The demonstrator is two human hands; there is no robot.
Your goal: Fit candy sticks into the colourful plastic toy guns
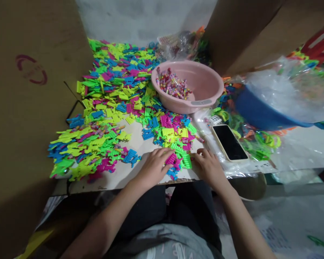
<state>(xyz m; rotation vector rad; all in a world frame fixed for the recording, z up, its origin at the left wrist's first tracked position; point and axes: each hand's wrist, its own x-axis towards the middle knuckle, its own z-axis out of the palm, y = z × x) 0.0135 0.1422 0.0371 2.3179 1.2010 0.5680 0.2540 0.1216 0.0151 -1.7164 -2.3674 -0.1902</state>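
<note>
At the table's front edge my left hand (155, 166) has its fingers bent around a magenta plastic piece (172, 159). My right hand (208, 163) is closed in a pinch on a small reddish item (193, 158), mostly hidden by the fingers. Between the hands lie green pieces (186, 160) and a blue piece (172, 173). Just beyond them is a small heap of yellow, magenta and blue pieces (167, 132). A pink basin (178, 105) behind the heap holds many small wrapped sticks (172, 84).
A large colourful pile (118, 72) covers the back left, with another pile (83, 147) at the front left. A phone (230, 142) lies right of my right hand, near a blue basin (264, 111) with plastic bags. Cardboard boxes (35, 108) stand on both sides.
</note>
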